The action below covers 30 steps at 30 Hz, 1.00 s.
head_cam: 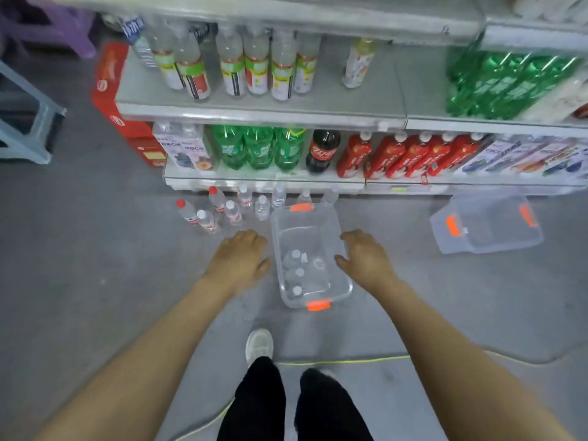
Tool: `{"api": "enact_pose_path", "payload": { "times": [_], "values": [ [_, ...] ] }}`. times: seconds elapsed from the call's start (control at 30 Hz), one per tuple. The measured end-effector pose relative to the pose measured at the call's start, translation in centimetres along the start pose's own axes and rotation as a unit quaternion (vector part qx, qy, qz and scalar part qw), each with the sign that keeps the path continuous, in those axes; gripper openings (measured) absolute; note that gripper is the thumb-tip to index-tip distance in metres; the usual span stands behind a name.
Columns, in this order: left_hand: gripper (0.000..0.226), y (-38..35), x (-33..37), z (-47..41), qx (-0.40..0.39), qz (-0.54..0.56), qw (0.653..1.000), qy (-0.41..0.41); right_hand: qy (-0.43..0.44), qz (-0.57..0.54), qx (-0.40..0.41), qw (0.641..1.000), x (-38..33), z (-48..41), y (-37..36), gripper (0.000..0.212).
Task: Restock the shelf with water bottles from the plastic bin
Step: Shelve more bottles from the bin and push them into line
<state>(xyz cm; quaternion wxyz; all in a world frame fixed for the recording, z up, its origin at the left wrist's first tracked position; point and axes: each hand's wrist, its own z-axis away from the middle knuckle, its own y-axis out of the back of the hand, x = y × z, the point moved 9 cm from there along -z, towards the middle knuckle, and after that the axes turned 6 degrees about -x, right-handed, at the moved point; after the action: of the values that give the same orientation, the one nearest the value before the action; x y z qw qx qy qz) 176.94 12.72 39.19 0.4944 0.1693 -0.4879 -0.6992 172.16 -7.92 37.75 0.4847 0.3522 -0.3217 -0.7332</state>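
Observation:
A clear plastic bin (342,232) with orange latches stands on the grey floor in front of the shelf (261,114). Three small water bottles (294,272) lie in its near left part. My left hand (238,257) hovers just left of the bin, fingers relaxed, holding nothing. My right hand (366,256) hangs at the bin's right rim, also empty. Several small water bottles (234,211) stand on the floor between the bin and the shelf's base.
The shelf carries clear, green, cola and red bottles on two levels. The bin's lid (486,224) lies on the floor at the right. Red cartons (111,90) stand at the shelf's left end, a stool (28,122) further left. My feet are below the bin.

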Motion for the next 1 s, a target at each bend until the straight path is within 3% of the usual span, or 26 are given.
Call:
{"api": "enact_pose_path", "payload": {
  "times": [0.1,0.3,0.57,0.77,1.0],
  "values": [
    [0.055,-4.5,-0.7,-1.9,-0.026,0.035,0.999,-0.001,-0.007,-0.018,-0.018,1.000,0.5,-2.4,-4.6,0.052],
    [0.043,-14.3,-2.9,-7.6,-0.063,0.090,0.993,0.032,-0.020,-0.109,-0.070,0.991,2.4,-7.3,-15.7,0.051],
    [0.041,-28.2,-4.7,-17.4,-0.069,0.270,0.957,0.085,-0.064,-0.232,-0.107,0.965,7.3,-14.9,-31.6,0.060],
    [0.046,-36.0,-4.3,-23.4,-0.072,0.339,0.935,0.070,-0.059,-0.278,-0.105,0.953,8.7,-18.9,-39.9,0.069],
    [0.049,-41.3,-3.0,-28.5,-0.113,0.347,0.931,0.002,-0.009,-0.305,-0.095,0.948,9.1,-22.5,-44.6,0.079]
  ]
}}
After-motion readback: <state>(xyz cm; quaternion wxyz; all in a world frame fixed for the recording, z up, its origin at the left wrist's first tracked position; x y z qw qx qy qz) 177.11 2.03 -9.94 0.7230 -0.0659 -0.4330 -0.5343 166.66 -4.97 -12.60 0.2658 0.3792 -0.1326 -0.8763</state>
